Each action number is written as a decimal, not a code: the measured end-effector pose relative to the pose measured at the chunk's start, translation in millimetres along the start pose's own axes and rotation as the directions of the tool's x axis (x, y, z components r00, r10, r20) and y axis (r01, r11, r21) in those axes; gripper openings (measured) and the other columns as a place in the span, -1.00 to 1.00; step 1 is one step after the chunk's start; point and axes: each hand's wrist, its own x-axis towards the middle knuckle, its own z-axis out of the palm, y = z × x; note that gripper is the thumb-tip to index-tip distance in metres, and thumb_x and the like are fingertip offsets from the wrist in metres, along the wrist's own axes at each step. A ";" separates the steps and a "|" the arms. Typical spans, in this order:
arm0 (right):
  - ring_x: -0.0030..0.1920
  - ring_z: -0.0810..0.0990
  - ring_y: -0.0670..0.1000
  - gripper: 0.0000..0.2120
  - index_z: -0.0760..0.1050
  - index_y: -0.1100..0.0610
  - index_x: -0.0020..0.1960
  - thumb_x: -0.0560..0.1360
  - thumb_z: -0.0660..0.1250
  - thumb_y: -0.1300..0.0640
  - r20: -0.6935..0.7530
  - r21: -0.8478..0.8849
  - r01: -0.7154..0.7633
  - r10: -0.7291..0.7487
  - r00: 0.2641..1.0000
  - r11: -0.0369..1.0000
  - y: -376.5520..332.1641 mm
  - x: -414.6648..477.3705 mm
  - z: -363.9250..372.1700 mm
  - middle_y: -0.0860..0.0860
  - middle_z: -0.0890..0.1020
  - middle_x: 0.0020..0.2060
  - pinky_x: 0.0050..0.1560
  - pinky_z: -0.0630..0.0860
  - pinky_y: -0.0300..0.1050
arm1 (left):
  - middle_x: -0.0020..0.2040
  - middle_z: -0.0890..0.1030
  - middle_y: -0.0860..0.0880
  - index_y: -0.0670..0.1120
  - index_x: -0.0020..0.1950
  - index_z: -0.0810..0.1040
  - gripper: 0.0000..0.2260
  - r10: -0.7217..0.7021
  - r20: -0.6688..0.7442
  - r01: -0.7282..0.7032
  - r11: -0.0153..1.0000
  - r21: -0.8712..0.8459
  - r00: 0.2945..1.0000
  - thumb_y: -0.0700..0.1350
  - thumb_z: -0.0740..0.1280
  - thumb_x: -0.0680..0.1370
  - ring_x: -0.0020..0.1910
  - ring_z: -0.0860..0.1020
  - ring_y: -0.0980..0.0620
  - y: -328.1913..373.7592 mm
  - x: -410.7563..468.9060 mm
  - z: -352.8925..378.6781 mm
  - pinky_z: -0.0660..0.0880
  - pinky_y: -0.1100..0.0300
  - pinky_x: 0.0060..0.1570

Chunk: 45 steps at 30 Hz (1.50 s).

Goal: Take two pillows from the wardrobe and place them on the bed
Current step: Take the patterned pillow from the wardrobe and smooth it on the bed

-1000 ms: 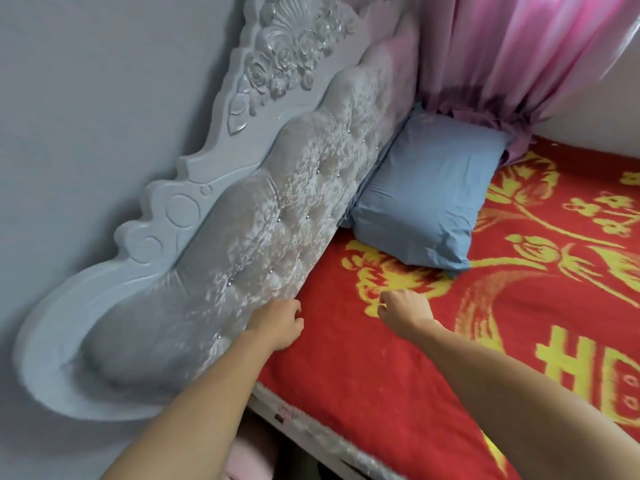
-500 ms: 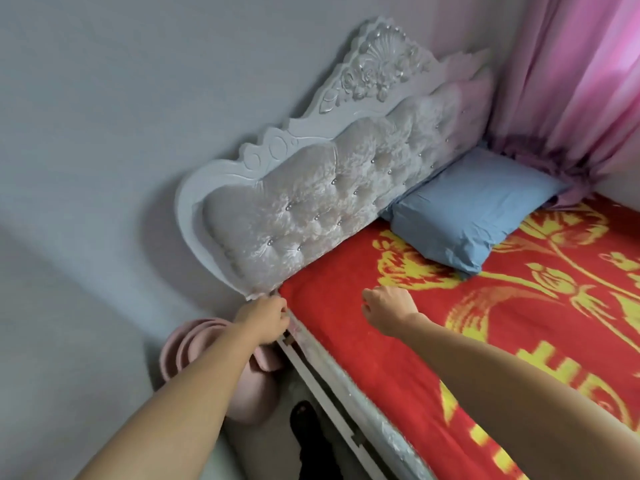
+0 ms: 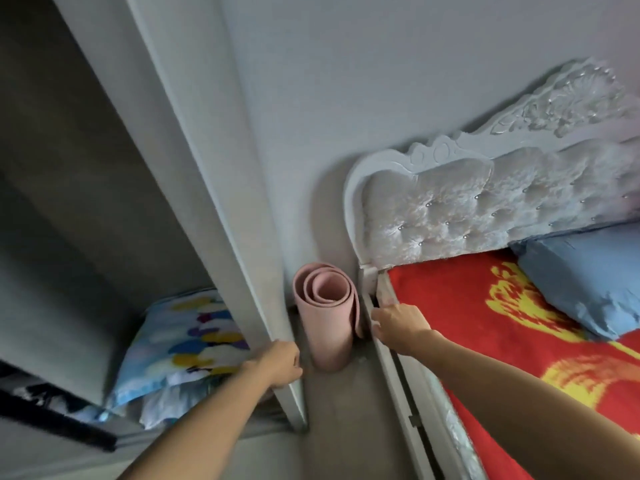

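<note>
A blue pillow (image 3: 585, 282) lies on the bed's red and yellow blanket (image 3: 460, 306), against the tufted white headboard (image 3: 485, 209). In the open wardrobe (image 3: 194, 140) on the left, a pillow with a colourful print (image 3: 183, 337) rests on top of another white-patterned one. My left hand (image 3: 282, 362) has its fingers curled, holds nothing, and sits at the front edge of the wardrobe's side panel, just right of the printed pillow. My right hand (image 3: 398, 323) hovers over the bed's near corner with fingers loosely apart and nothing in it.
A rolled pink mat (image 3: 325, 317) stands on the floor in the narrow gap between wardrobe and bed frame (image 3: 398, 386). A dark bar (image 3: 52, 420) crosses the wardrobe's lower left. The grey wall (image 3: 346, 81) rises behind.
My view has swung left from the bed to the wardrobe. Both hands have left the blanket; the left has moved to the wardrobe panel and the right has loosened from a fist.
</note>
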 end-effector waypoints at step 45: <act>0.27 0.39 0.17 -0.46 0.21 0.06 0.42 0.50 0.30 0.04 0.463 -0.103 0.118 -0.057 0.884 0.988 -438.4 334.6 317.8 0.12 0.41 0.31 0.13 0.41 0.08 | 0.19 0.50 -0.10 -0.05 0.24 0.41 -0.71 -0.292 0.155 0.319 0.926 -0.201 0.944 -0.04 0.20 0.54 0.18 0.49 -0.11 -557.7 135.6 158.1 0.45 0.05 0.06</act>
